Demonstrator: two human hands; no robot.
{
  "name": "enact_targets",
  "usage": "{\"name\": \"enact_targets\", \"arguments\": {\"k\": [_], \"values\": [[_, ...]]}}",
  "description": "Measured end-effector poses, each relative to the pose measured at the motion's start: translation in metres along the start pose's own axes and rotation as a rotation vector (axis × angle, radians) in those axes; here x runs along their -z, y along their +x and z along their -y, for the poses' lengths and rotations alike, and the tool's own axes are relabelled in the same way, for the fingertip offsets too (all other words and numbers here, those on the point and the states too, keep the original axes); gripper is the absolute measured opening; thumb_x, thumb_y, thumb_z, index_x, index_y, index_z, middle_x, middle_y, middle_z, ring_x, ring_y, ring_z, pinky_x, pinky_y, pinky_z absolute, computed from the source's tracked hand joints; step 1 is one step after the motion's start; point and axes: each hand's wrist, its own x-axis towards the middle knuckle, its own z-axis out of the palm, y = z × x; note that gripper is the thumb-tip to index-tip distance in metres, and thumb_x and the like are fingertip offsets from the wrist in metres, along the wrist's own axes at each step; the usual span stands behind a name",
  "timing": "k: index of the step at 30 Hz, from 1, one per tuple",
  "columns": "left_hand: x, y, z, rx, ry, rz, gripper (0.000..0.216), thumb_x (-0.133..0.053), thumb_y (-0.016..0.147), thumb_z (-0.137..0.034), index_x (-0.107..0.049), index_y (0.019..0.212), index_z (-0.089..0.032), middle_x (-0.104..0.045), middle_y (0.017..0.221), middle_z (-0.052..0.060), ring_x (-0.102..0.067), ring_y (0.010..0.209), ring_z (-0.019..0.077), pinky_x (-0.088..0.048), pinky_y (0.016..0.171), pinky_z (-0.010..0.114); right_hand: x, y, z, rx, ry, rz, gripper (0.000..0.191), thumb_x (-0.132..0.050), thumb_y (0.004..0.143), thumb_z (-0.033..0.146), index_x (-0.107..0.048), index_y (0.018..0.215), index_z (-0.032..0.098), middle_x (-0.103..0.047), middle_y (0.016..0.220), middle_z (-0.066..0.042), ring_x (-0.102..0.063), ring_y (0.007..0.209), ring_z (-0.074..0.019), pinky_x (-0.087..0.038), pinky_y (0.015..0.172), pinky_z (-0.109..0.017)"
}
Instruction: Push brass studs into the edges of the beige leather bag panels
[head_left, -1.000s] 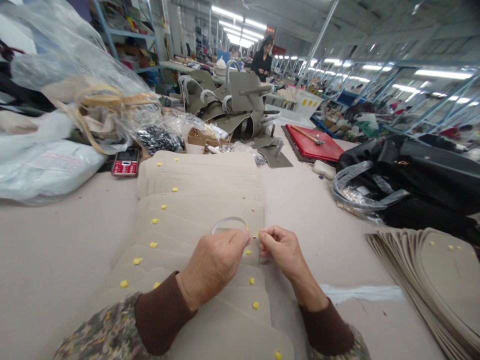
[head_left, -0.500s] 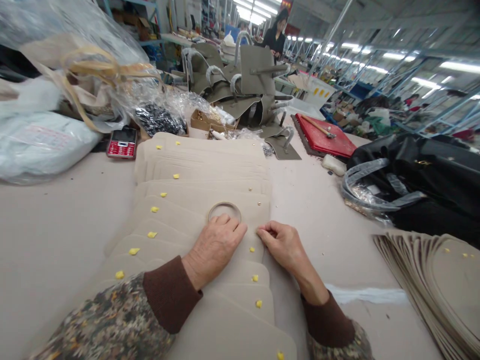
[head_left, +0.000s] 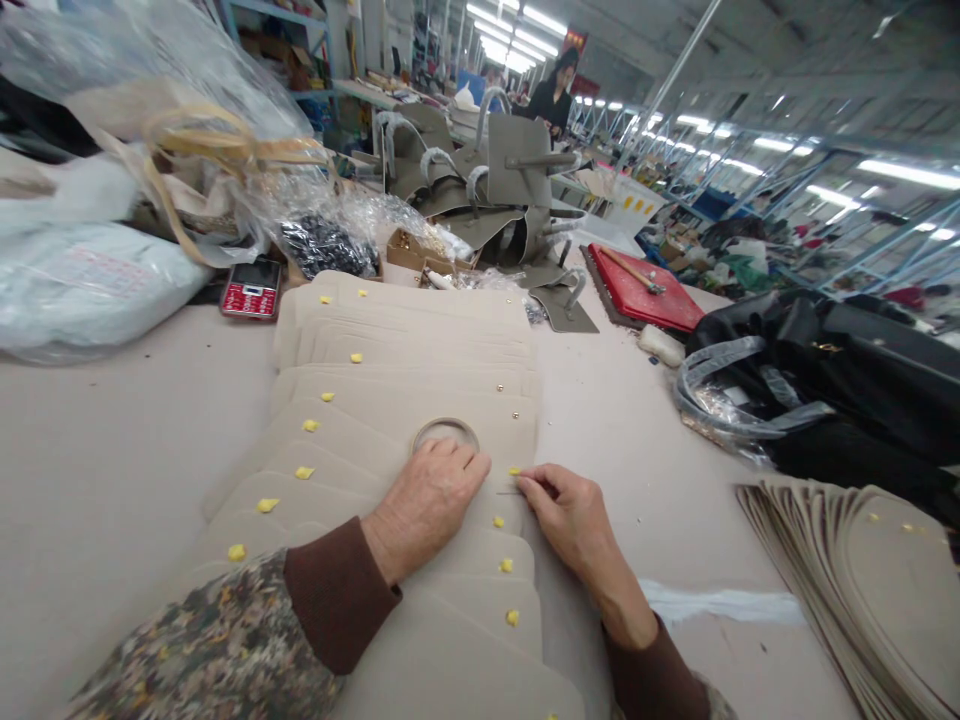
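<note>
**Curled Over a Ring, Pressed Together at an Edge**

Nearest, spread in overlapping layers on the tabletop: beige panels, dotted along both sides with yellow tabs. Over the middle of these, with knuckles up: the left hand, bent closed upon the near side of a ring-shaped roll, with only the far arc in sight beyond the fingers. Well to the side of it, at the right edge of the panels: the right hand, with thumb and forefinger pressed together, just beside another yellow tab. Impossible to tell of anything thin between those tips. Past both hands, near that same right edge: small metal studs. Off to the right, a fanned stack of similar pieces, then a black bag. Farther, at left, a red phone; at right, a hammer on a red board. Farthest, a person in black.
</note>
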Motion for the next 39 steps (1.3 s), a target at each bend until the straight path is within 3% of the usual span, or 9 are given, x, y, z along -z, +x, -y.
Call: {"name": "enact_targets", "arguments": {"k": [4,9,14,16,21,26,31,36,39], "values": [[0.002,-0.002,-0.002,-0.013,-0.007,-0.008,0.014,-0.044,0.091,-0.009,-0.054,0.086,-0.018,-0.056,0.08,0.004,-0.049,0.075,0.0212,-0.042,0.073,0.036,-0.011,0.002,0.006,0.071,-0.246,-0.083,0.021,-0.055,0.088,0.026,-0.071,0.079,0.018,-0.073,0.077,-0.007,-0.066,0.071,-0.0194,-0.045,0.068,-0.028],[0.009,-0.003,0.002,-0.023,-0.059,-0.073,0.018,-0.042,0.094,-0.014,-0.056,0.084,-0.017,-0.058,0.077,0.004,-0.054,0.073,0.0204,-0.046,0.071,0.035,-0.013,0.011,0.016,0.086,-0.297,-0.067,0.016,-0.055,0.086,0.023,-0.07,0.083,0.02,-0.07,0.072,-0.003,-0.063,0.064,-0.0157,-0.042,0.063,-0.024],[0.012,-0.006,0.009,-0.091,-0.3,-0.334,0.018,-0.04,0.097,-0.015,-0.056,0.105,-0.016,-0.068,0.088,0.004,-0.065,0.08,0.0156,-0.052,0.073,0.026,0.005,0.005,0.022,0.056,-0.172,0.171,0.02,-0.056,0.082,0.02,-0.071,0.069,0.02,-0.068,0.061,0.001,-0.059,0.056,-0.0132,-0.038,0.054,-0.022],[0.013,-0.009,0.008,-0.115,-0.354,-0.364,0.022,-0.043,0.097,-0.018,-0.053,0.117,-0.017,-0.07,0.096,0.004,-0.067,0.084,0.0142,-0.053,0.076,0.023,0.012,0.0,0.023,0.072,-0.062,0.268,0.022,-0.056,0.082,0.021,-0.071,0.067,0.02,-0.067,0.059,0.002,-0.059,0.055,-0.0132,-0.038,0.051,-0.022],[0.015,-0.012,0.001,-0.116,-0.286,-0.309,0.042,-0.04,0.1,-0.023,-0.033,0.141,-0.016,-0.07,0.109,0.009,-0.07,0.087,0.0158,-0.056,0.075,0.025,0.013,-0.011,0.031,0.25,0.196,-0.03,0.018,-0.057,0.086,0.021,-0.071,0.096,0.019,-0.073,0.086,-0.004,-0.064,0.073,-0.0156,-0.049,0.069,-0.025],[0.013,-0.014,-0.004,-0.136,-0.224,-0.323,0.034,-0.035,0.101,-0.025,-0.037,0.132,-0.012,-0.071,0.101,0.011,-0.07,0.076,0.0171,-0.055,0.064,0.025,0.006,-0.014,0.043,0.548,0.155,-0.081,0.018,-0.05,0.09,0.012,-0.065,0.097,0.018,-0.07,0.089,-0.006,-0.063,0.082,-0.0164,-0.049,0.077,-0.028],[0.012,-0.018,-0.006,-0.105,-0.295,-0.212,0.023,-0.035,0.1,-0.022,-0.044,0.12,-0.014,-0.069,0.092,0.006,-0.067,0.073,0.0175,-0.05,0.059,0.026,-0.004,-0.014,0.04,0.638,0.042,-0.186,0.017,-0.048,0.086,0.008,-0.062,0.082,0.017,-0.062,0.069,-0.003,-0.058,0.063,-0.0146,-0.047,0.062,-0.025],[0.018,-0.014,-0.008,-0.027,-0.31,-0.129,0.016,-0.038,0.097,-0.018,-0.049,0.085,-0.019,-0.057,0.069,-0.001,-0.058,0.06,0.0157,-0.04,0.053,0.027,-0.011,-0.016,0.038,0.592,0.015,-0.302,0.018,-0.048,0.081,0.007,-0.064,0.078,0.016,-0.06,0.063,-0.002,-0.056,0.056,-0.0131,-0.045,0.056,-0.024],[0.018,-0.008,-0.007,-0.055,-0.255,-0.193,0.022,-0.036,0.095,-0.014,-0.047,0.077,-0.02,-0.052,0.065,-0.002,-0.052,0.055,0.0151,-0.035,0.051,0.029,-0.011,-0.016,0.043,0.393,0.152,-0.269,0.015,-0.051,0.079,0.011,-0.064,0.073,0.016,-0.062,0.061,-0.001,-0.057,0.053,-0.0127,-0.045,0.054,-0.023]]}}
